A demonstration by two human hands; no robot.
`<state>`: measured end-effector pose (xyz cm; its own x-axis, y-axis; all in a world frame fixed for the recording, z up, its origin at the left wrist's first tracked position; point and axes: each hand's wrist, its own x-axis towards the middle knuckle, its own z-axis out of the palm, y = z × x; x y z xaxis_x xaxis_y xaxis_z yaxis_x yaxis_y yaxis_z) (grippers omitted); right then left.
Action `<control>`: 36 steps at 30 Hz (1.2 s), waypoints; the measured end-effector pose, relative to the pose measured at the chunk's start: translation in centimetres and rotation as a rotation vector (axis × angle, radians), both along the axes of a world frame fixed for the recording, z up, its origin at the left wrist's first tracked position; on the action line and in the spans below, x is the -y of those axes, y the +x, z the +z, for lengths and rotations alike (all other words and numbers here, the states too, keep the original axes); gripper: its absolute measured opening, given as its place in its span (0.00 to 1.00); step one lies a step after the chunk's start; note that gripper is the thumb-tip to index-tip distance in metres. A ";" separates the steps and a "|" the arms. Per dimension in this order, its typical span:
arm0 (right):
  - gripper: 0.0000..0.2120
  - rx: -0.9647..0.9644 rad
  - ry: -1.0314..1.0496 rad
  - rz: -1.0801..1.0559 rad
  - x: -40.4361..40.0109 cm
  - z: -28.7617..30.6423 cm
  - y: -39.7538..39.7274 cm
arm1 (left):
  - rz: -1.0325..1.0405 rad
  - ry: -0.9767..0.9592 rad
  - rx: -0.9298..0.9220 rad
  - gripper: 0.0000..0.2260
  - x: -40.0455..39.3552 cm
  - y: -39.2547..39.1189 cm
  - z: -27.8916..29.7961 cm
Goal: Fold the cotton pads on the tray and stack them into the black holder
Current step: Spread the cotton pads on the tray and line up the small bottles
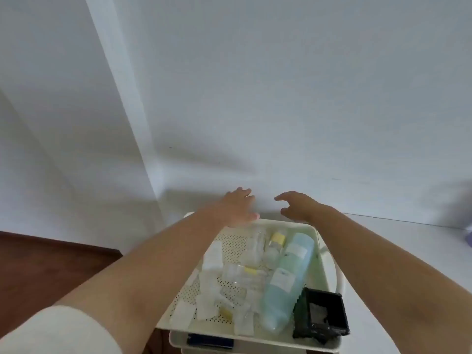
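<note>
- Both hands are stretched out past the far rim of the tray [310, 227], over near the wall [281, 98]. The left hand [238, 208] has its fingers [242, 192] fairly straight and holds nothing; the right hand [297, 205] has its fingers loosely curled, thumb apart, and is also empty.
- The cotton pads [182, 311] lie scattered on the near-left part of the perforated tray, some overlapping, among small clear bottles [251, 270] with yellow caps. The picture is blurred, so I cannot tell for certain which pale patches are pads and which are bottle labels.
- The black holder [321, 312] sits at the tray's near-right corner, touching the big blue bottle [286, 284] that lies on its side. It looks tilted, and whether anything is stacked in it I cannot tell.
- Risk: both forearms cross right above the clutter. Drawing the hands back low could sweep a bottle over or drag pads off the near edge.
- Risk: the pads are thin and light, and may cling together. A hasty pinch could lift two at once or crease one badly before it is folded.
- Risk: the holder stands near the tray's corner rim. Pressing a folded pad in one-handed could tip it or push it against the blue bottle, which may roll.
- Risk: there is little bare tray to fold on, so a pad flattened over a bottle may fold crooked.
</note>
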<state>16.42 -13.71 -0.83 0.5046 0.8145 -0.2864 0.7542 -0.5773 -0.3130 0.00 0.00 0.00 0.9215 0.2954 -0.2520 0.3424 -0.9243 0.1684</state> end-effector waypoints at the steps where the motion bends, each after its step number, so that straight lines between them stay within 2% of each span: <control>1: 0.24 -0.011 -0.040 0.012 1.0 -0.4 -0.4 | -0.007 -0.040 -0.009 0.31 0.6 -0.2 -0.6; 7: 0.28 -0.101 -0.270 0.175 7.1 -5.3 -1.9 | -0.041 -0.289 -0.037 0.30 6.4 -3.1 -5.6; 11: 0.30 0.023 -0.284 0.164 9.0 -7.7 -2.3 | -0.033 -0.362 -0.024 0.28 10.4 -5.3 -9.3; 13: 0.32 -0.027 -0.233 0.153 9.0 -8.4 -2.5 | -0.013 -0.382 -0.007 0.29 11.9 -6.2 -10.9; 15: 0.35 -0.084 -0.209 0.155 8.9 -9.0 -2.6 | 0.023 -0.349 0.017 0.32 13.1 -6.9 -12.0; 19: 0.38 -0.144 -0.186 0.152 9.1 -9.4 -2.5 | 0.015 -0.076 0.039 0.41 14.4 -7.1 -13.1; 22: 0.39 -0.155 -0.193 0.131 9.8 -9.8 -1.6 | 0.004 -0.040 0.022 0.48 15.3 -6.0 -14.1; 26: 0.40 -0.165 -0.180 0.125 9.8 -10.0 -1.7 | 0.117 -0.103 0.008 0.56 16.0 -5.9 -13.9; 30: 0.43 -0.118 -0.182 0.155 9.5 -10.7 -2.6 | 0.270 -0.173 -0.058 0.58 15.4 -6.8 -12.9; 36: 0.46 -0.043 -0.056 0.099 9.3 -10.8 -2.5 | 0.288 -0.243 0.084 0.48 12.7 -6.9 -8.3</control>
<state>13.93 -23.00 -11.61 0.4083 0.8421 -0.3525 0.7949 -0.5178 -0.3162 -6.93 -12.73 -8.27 0.8298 0.4867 -0.2732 0.5581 -0.7220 0.4090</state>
